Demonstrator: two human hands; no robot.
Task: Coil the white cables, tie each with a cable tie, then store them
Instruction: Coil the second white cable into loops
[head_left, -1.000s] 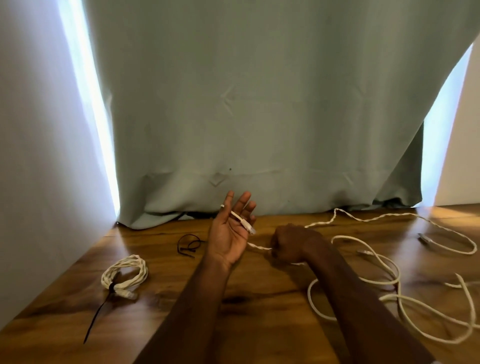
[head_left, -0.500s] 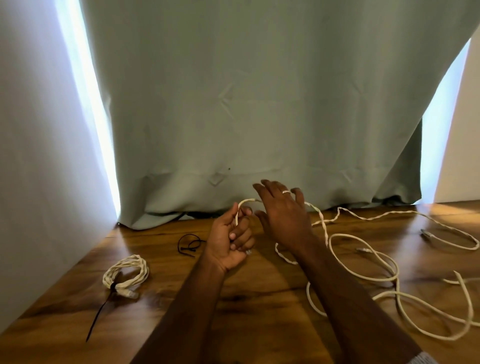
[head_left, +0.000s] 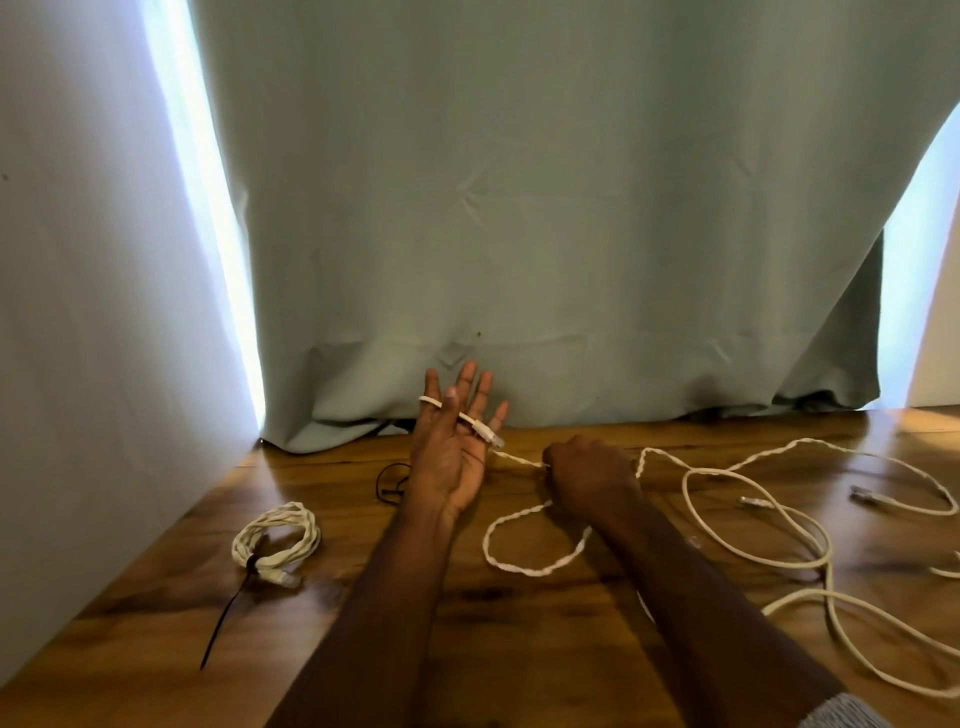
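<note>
A glossy wooden table (head_left: 519, 649) meets a pale green curtain (head_left: 545, 208) at the back and a white wall (head_left: 93, 312) on the left, with daylight showing at both curtain edges. Near the left side lies a coiled white cable (head_left: 278, 535) cinched with a black cable tie (head_left: 228, 618), and a loose black tie (head_left: 390, 480) sits behind the left wrist. The left hand (head_left: 452, 447) is raised palm-up, fingers spread, thumb pinning the plug end of the twisted white cable (head_left: 524, 566) across the fingers, while the right hand (head_left: 587, 475) is fisted around it just beside, the rest sprawling in loops over the table's right side.
</note>
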